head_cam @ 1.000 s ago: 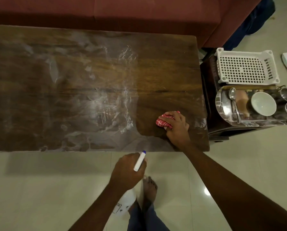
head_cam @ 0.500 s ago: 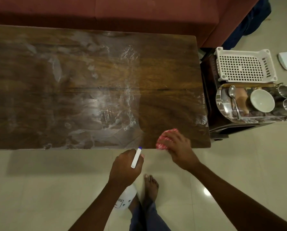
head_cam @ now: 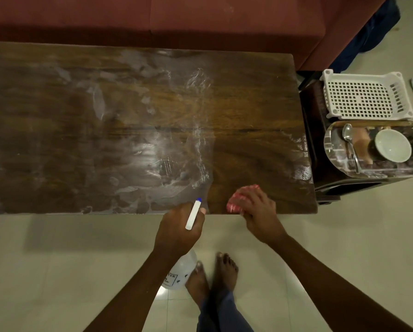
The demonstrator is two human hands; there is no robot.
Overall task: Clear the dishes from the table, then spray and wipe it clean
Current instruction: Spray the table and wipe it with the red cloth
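Note:
A long dark wooden table (head_cam: 81,140) carries white streaks of spray foam over its middle and left; its right end looks darker and wiped. My right hand (head_cam: 258,212) presses a red-and-white cloth (head_cam: 236,202) onto the table's near edge, right of centre. My left hand (head_cam: 176,231) holds a white spray bottle (head_cam: 180,271) just off the near edge, its white nozzle with a blue tip (head_cam: 194,214) pointing at the table. The bottle's body hangs below my hand.
A low dark side stand at the table's right end bears a white slotted basket (head_cam: 366,95) and a steel tray (head_cam: 332,149) with a white bowl (head_cam: 392,144), a spoon and steel cups. A red sofa (head_cam: 200,17) runs behind the table. My bare feet stand on pale tiles.
My right hand has dragged the cloth from further in on the table back to its near edge. My left hand with the bottle has stayed close to the edge.

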